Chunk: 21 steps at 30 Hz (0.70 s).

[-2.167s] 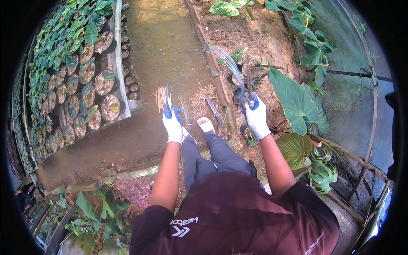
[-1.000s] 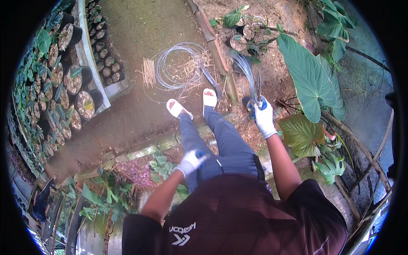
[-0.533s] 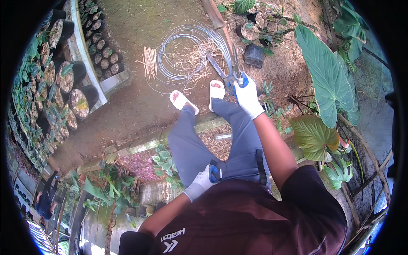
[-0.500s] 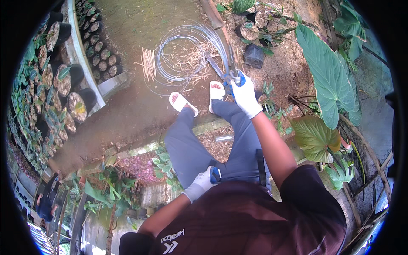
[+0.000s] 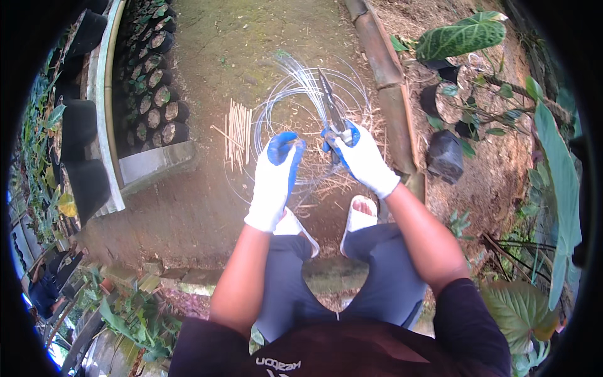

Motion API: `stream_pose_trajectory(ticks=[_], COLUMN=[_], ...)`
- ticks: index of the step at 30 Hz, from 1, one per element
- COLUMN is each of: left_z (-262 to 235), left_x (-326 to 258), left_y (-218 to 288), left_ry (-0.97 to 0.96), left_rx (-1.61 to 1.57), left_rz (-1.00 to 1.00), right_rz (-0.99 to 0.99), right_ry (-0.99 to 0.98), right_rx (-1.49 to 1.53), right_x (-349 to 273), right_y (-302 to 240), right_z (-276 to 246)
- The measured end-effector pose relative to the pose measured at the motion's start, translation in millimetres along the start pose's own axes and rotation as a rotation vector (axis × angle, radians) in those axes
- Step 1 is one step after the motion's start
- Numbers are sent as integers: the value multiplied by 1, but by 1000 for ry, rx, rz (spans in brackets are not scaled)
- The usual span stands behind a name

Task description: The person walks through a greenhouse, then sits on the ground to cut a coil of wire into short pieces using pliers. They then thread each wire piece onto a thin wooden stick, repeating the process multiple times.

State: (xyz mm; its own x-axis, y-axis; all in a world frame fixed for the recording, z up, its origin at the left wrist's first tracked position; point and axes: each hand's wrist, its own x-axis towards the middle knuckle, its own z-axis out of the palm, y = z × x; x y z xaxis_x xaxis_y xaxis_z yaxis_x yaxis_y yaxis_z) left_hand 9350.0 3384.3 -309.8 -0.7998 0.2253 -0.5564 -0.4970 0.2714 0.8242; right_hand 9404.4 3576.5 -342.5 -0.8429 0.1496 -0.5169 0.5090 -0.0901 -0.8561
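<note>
My right hand [image 5: 367, 160], in a white glove with blue palm and fingers, is closed round the handle of a knife-like tool. Its long dark blade [image 5: 330, 99] points away from me over a loose coil of silvery wire [image 5: 267, 107]. A bit of pale metal shows between the fingers; what it belongs to is unclear. My left hand [image 5: 276, 173], gloved alike, is raised to the left of it with thumb and fingertips pinched together. Whatever that pinch may hold is too small to tell. Beside the coil, on the ground, lies a bundle of thin wooden sticks [image 5: 238, 135].
Wood shavings [image 5: 333, 183] are scattered under the coil. A row of curved tiles [image 5: 394, 113] edges the path at right, with a black plant bag [image 5: 445, 156] beyond. Potted plants [image 5: 154, 81] stand behind a rail [image 5: 112, 94] at left. Large leaves [image 5: 556, 201] hang far right.
My left hand has risen from my lap to beside the right hand. The view has shifted, and my legs are bent more. The tool stays in my right hand, its blade now seen broadside.
</note>
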Motion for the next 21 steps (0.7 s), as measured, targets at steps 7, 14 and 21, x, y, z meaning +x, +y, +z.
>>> stream_pose_trajectory(ticks=[7, 14, 21], left_z=[-13, -32, -34], left_x=[-65, -95, -87], left_y=[33, 29, 19], left_ry=[71, 31, -126], left_rx=[390, 166, -306], left_rz=[435, 428, 370], right_rz=[-49, -147, -308], right_ry=[-234, -411, -351], right_rx=[104, 72, -140], right_x=[-31, -73, -79], right_y=[-39, -35, -27], right_z=[1, 15, 30])
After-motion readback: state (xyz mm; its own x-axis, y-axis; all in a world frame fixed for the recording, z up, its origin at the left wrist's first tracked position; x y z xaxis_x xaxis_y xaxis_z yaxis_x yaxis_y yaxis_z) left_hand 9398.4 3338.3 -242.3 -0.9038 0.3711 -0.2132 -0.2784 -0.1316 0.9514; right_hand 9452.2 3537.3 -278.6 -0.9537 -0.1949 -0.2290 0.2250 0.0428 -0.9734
